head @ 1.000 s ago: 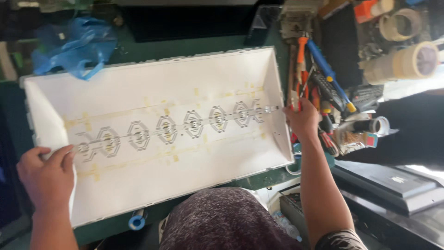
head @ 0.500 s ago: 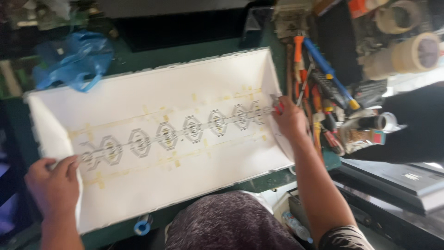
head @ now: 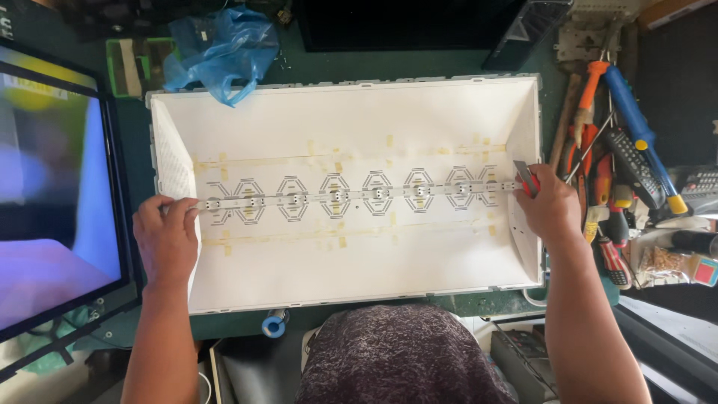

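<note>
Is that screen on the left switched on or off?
On. The screen glows with bright yellow, blue and purple colours, unlike the dark panel at the top.

Dark green workbench (head: 479,63), seen from above. White backlight tray (head: 351,120) lies across its middle, filling most of surface. Crumpled blue plastic bag (head: 221,49) at tray's upper left corner. Heap of screwdrivers and pliers (head: 609,161) just right of tray. Small blue tape roll (head: 274,326) at near edge. Lit screen (head: 52,187) along left side.
</note>
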